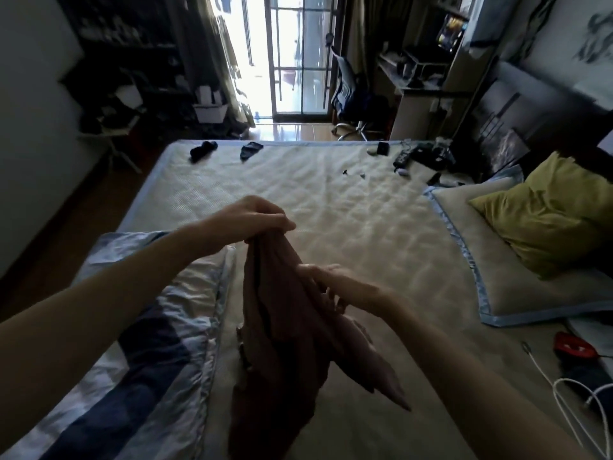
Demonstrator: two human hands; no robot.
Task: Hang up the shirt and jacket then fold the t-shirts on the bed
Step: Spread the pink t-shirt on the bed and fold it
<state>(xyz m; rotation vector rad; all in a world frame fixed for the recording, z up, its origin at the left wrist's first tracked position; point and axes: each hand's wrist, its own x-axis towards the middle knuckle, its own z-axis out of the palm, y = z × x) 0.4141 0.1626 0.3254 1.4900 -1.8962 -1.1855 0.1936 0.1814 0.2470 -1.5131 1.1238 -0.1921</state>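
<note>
**Brown garment held up over the bed, being sorted out for folding**

Closest to me, the brown garment (285,327) hangs bunched above the mattress, its lower end trailing toward the near edge of the bed (365,207). My right hand (335,287) has its fingers curled into the cloth halfway down; my left hand (258,217) pinches the top of it, held higher. I judge this to be the folding step, though I cannot tell whether this is a t-shirt. Next I would need to find the shoulders and spread it flat on the bare mattress ahead. The striped quilt (139,353) lies just left. Far left, a white bin (210,112) sits on the floor with pale upright things in it that I cannot identify
</note>
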